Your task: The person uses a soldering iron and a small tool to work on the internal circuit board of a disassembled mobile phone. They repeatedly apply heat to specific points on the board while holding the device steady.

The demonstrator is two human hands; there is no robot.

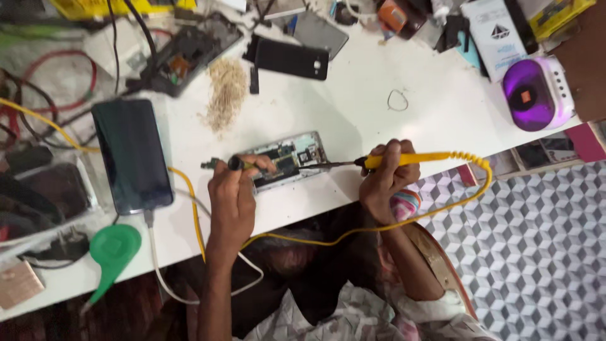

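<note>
Glossy glass phone [132,155], smooth white table [379,126], yellow plastic soldering iron [404,160].

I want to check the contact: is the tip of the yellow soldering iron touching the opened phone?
Touching. In the head view, the soldering iron, held by the right hand, ends its dark tip on the opened phone.

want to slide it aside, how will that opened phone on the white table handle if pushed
The opened phone lies flat, so it would probably slide, not tip. Its exposed insides look fragile. The left hand pins one end, likely resisting a push.
</note>
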